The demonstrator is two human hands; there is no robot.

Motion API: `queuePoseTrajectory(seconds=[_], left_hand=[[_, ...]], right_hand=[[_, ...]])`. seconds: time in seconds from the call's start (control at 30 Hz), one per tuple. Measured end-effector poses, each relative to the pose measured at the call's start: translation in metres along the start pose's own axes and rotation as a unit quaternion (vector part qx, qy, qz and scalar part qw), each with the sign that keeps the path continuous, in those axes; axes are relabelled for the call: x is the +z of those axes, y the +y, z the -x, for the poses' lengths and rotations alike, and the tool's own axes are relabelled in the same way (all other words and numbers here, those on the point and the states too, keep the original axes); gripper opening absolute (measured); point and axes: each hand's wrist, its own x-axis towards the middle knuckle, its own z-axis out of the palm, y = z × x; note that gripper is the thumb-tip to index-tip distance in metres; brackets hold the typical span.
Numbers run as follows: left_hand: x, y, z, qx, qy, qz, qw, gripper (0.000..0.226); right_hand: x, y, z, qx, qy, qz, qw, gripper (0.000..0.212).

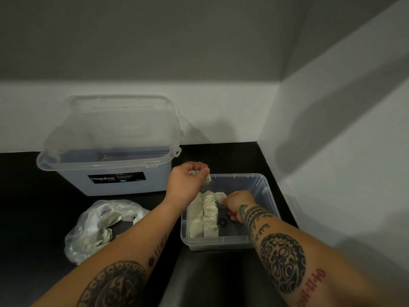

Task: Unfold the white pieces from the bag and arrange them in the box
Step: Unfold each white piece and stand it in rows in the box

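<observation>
The left hand (190, 180) hangs over the far left corner of the small clear box (263, 189), its fingers clenched round a crumpled white piece (207, 178); the right hand (235, 202) is down inside the box, fingers curled on another piece (220, 197) at the far end of the packed rows (202, 214). Those two rows stand along the box's left wall; the box sits at the front edge of the black counter (28, 207), near its right corner; the bag (88, 227) with more pieces lies to the left, also near the front edge.

Risks, as I judge them: the piece in the left hand is half outside the rim and could drop on the counter if let go there; the right wrist, leaning across the box, could tip the standing rows sideways into the bare right half; a push toward the person could slide the light box off the counter's front edge.

Hard to tell: the right fingertips are hidden by the hand itself, so the exact grip is unclear; whether the left hand's piece is opened out or folded cannot be told; a dark round thing (222, 222) on the box floor is unidentifiable; the big tub (106, 187) at the back edge, its lid (124, 120) propped against the wall, shows little of its inside; the small print on its label is unreadable.
</observation>
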Motion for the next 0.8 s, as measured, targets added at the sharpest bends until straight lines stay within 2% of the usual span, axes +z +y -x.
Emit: queuePoseTrajectory(seconds=[0.1, 0.2, 0.3, 0.43, 0.53, 0.67, 0.8], left_hand=[[0.0, 0.001, 0.0, -0.009, 0.0, 0.009, 1.0, 0.006], [-0.002, 0.003, -0.001, -0.037, -0.014, 0.038, 0.999, 0.016], [-0.001, 0.011, 0.001, -0.083, -0.056, 0.129, 0.987, 0.028], [0.004, 0.016, 0.007, -0.113, -0.1, 0.234, 0.96, 0.037], [0.007, 0.015, 0.01, -0.107, -0.114, 0.222, 0.962, 0.041], [0.01, 0.012, 0.016, -0.096, -0.123, 0.186, 0.97, 0.051], [0.004, 0.011, 0.023, -0.08, -0.139, 0.119, 0.98, 0.068]], right_hand=[[-0.003, 0.0, 0.008, -0.005, 0.004, 0.022, 1.0, 0.016], [-0.012, -0.001, 0.014, -0.021, 0.01, 0.056, 0.998, 0.014], [-0.023, -0.008, 0.021, -0.038, 0.0, 0.072, 0.997, 0.014], [-0.041, -0.016, 0.045, -0.065, -0.039, 0.02, 0.997, 0.018], [-0.051, -0.017, 0.057, -0.122, -0.021, -0.039, 0.992, 0.018], [-0.053, -0.017, 0.067, -0.275, -0.002, -0.172, 0.946, 0.022], [-0.054, -0.016, 0.078, -0.305, -0.086, -0.138, 0.938, 0.021]])
